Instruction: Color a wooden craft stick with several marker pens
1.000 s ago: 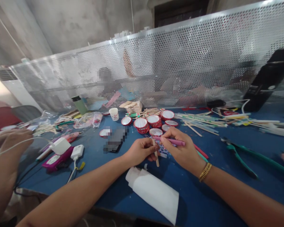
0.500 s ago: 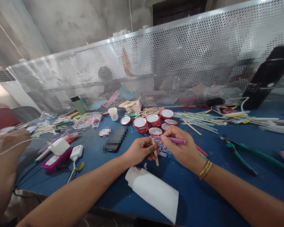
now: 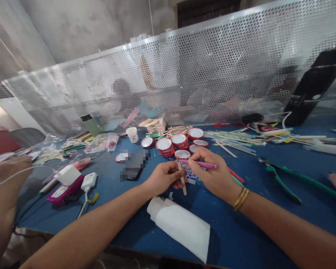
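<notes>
My left hand is closed on a thin wooden craft stick, held upright over the blue table. My right hand pinches a pink pen with its tip at the top of that stick. A gold bracelet sits on my right wrist. Under the hands lies a small blue-and-white patterned piece, partly hidden.
Red-rimmed round lids cluster behind the hands. A white paper roll lies near the front edge. Green-handled pliers lie right, loose sticks beyond. A phone, chargers and another person's hand are at left. A perforated metal screen closes the back.
The camera view has drifted slightly; both hands keep the same grip, with the pen tip staying at the top of the stick.
</notes>
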The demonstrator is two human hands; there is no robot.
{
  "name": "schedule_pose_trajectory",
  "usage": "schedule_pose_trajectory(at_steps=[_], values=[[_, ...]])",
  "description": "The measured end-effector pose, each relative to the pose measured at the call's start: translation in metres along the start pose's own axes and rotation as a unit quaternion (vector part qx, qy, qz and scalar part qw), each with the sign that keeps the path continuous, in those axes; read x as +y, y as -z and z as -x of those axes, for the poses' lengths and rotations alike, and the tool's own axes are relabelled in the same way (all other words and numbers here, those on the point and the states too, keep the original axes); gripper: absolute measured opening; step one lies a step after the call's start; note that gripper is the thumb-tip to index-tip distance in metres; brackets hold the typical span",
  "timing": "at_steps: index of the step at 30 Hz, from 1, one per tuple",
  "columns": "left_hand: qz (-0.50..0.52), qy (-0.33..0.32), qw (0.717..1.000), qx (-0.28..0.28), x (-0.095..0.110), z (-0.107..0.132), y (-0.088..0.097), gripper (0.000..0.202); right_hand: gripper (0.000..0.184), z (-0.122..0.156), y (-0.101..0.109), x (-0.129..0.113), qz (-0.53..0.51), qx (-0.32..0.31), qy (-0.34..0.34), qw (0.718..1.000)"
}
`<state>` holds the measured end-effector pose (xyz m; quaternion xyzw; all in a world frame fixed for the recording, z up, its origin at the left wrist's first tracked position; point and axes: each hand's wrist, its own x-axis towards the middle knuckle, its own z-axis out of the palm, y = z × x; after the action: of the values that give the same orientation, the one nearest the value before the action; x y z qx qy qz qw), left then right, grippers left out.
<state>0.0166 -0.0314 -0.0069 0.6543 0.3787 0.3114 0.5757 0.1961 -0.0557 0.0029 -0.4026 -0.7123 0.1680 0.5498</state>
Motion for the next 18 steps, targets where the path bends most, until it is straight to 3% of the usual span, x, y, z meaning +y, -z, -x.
schedule_pose_trajectory(at_steps=[18], values=[[0.001, -0.001, 1.0, 0.002, -0.0016, 0.0002, 0.0007, 0.045, 0.016, -0.0002, 0.0008, -0.0004, 0.009, -0.004, 0.004, 1.0]])
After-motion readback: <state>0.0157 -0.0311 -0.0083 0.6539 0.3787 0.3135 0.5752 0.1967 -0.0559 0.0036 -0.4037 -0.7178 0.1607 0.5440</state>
